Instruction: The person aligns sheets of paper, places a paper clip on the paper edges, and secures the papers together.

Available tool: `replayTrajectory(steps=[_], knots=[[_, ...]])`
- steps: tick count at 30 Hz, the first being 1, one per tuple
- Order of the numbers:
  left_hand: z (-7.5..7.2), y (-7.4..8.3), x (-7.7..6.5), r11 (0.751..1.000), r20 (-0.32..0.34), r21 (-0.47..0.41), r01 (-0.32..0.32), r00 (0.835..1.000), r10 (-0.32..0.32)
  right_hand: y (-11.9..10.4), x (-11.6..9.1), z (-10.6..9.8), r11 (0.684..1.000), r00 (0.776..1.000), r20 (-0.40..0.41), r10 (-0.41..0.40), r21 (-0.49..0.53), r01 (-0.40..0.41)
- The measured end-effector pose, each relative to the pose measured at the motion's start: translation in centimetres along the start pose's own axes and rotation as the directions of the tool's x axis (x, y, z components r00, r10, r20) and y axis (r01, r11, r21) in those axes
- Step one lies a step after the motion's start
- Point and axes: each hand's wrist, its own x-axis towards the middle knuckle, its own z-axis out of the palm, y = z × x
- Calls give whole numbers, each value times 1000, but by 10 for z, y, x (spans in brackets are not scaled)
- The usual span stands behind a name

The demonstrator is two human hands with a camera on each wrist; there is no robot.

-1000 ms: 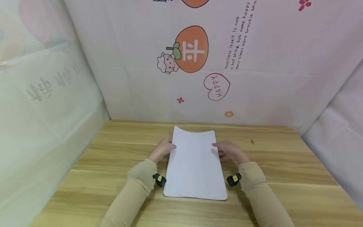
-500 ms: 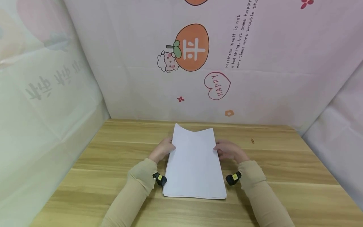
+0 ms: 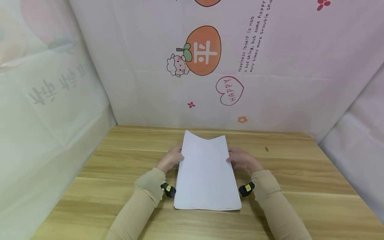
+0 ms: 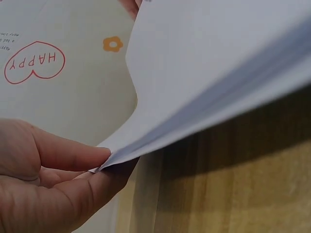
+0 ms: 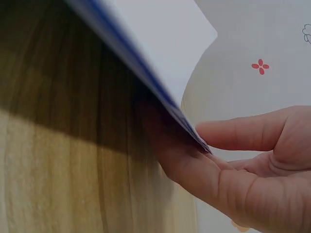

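A stack of white paper sheets (image 3: pixel 207 176) is held between both hands, its far end lifted off the table and sagging in the middle. On its left edge, my left hand (image 3: pixel 172 158) pinches the sheets, thumb on top and fingers beneath. The left wrist view shows that thumb and those fingers of the left hand (image 4: pixel 58 179) closing on a corner area of the paper (image 4: pixel 204 58). My right hand (image 3: pixel 242 159) pinches the opposite edge the same way. From the right wrist, several layered edges of the paper (image 5: pixel 160 43) show above the fingers of the right hand (image 5: pixel 243 165).
An orange paper clip (image 3: pixel 266 149) lies on the wooden table (image 3: pixel 300 206), right of the right hand. Behind the table's far edge hangs a printed white cloth (image 3: pixel 144 93); more cloth stands at both sides.
The far end of the paper has risen slightly and sags more in the middle. My right thumb has shifted a little down along the edge.
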Motion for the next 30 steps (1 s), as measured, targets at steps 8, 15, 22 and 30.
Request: replayTrajectory(steps=[8, 15, 22, 30], knots=[[1, -1, -1, 1000, -8, -15, 6, 1000, -6, 3, 0, 2, 1000, 999, -29, -15, 7, 15], [1, -2, -1, 993, -44, -100, 57, 997, -61, 6, -3, 1, 998, 999, -18, -38, 43, 39], [0, -1, -4, 993, -77, -107, 53, 995, -61, 9, -2, -1, 990, 996, 25, -81, 114, 78], [0, 0, -6, 980, -75, -187, 72, 993, -87, 12, 0, -1, 985, 995, 17, -98, 146, 95]])
